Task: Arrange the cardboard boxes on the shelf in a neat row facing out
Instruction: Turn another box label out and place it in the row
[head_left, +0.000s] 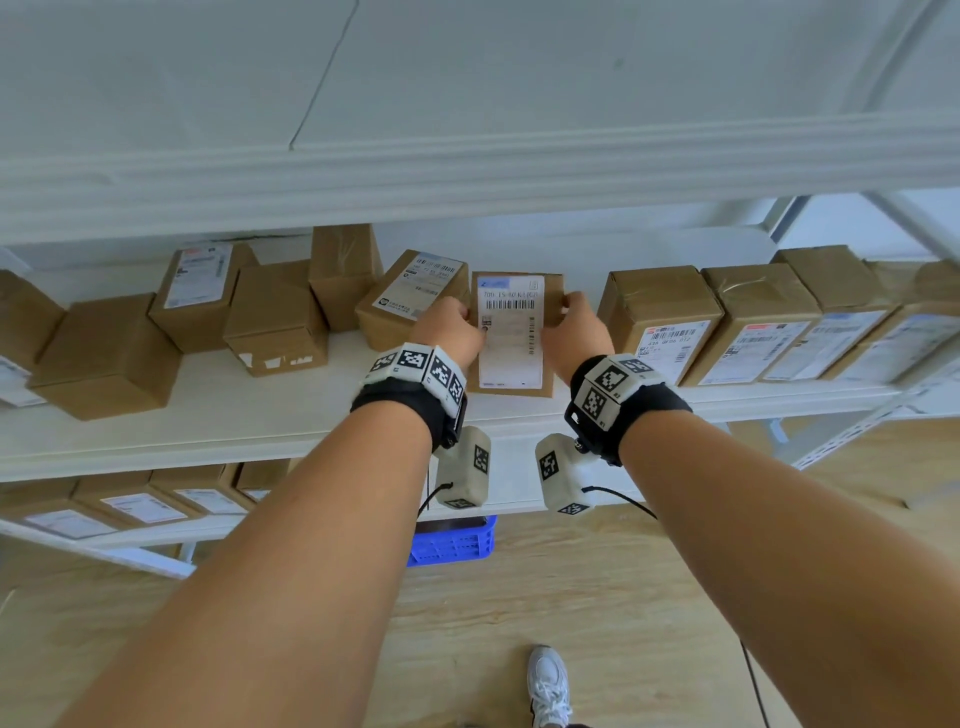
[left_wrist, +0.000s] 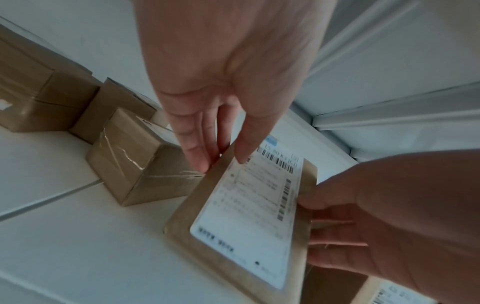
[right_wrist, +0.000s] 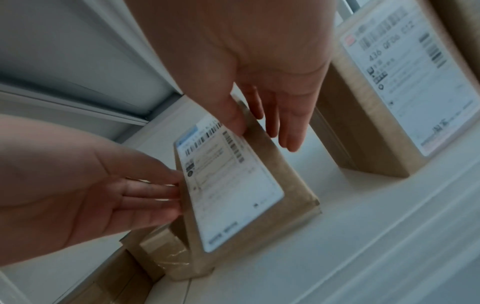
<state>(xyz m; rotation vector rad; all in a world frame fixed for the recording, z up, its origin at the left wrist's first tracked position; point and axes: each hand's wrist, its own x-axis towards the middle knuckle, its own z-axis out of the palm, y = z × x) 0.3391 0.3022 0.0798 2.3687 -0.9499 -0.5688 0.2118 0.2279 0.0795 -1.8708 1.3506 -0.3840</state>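
A flat cardboard box with a white label (head_left: 514, 332) stands upright at the middle of the white shelf (head_left: 260, 431), label facing out. My left hand (head_left: 452, 325) grips its left edge and my right hand (head_left: 574, 325) its right edge. The left wrist view shows my left hand (left_wrist: 223, 162) with thumb on the label and fingers along the side of the box (left_wrist: 241, 226). The right wrist view has my right hand (right_wrist: 262, 133) pinching the top right edge of the box (right_wrist: 233, 195). To the right runs a row of boxes (head_left: 670, 332) with labels facing out. To the left, several boxes (head_left: 275, 317) sit at mixed angles.
A tilted labelled box (head_left: 410, 296) lies close to my left hand. The upper shelf board (head_left: 467, 171) hangs low over the boxes. A lower shelf holds more boxes (head_left: 140, 504). A blue crate (head_left: 452, 543) stands on the wooden floor beneath.
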